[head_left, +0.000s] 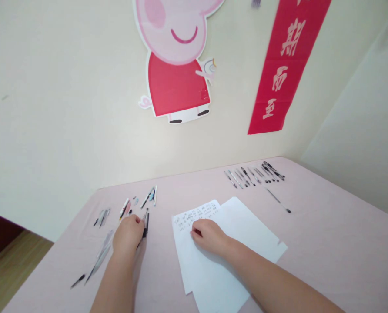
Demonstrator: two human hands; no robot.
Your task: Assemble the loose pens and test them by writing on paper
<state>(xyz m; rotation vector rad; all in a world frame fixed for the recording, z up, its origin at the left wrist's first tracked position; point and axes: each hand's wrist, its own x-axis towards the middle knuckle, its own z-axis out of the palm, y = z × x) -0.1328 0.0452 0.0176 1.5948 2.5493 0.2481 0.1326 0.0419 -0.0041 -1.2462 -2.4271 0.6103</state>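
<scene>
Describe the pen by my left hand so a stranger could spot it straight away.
On the pink table, find the white sheets in the middle. Just left of them lies a black pen. It alone is touched by the left hand; every other pen on the table lies untouched.

Seen on my remote feed: a red banner (283, 69) hangs slanted on the cream wall (66, 108), printed with pale Chinese characters running top to bottom. I read three of them: 期, then 而, then 至. A further character above is cut off by the frame's top edge. On the bench (327, 243), the smaller white sheet (197, 215) carries several rows of small handwriting across its upper part, too fine for me to read. Any print on the pens (246, 176) is too small to tell.
</scene>
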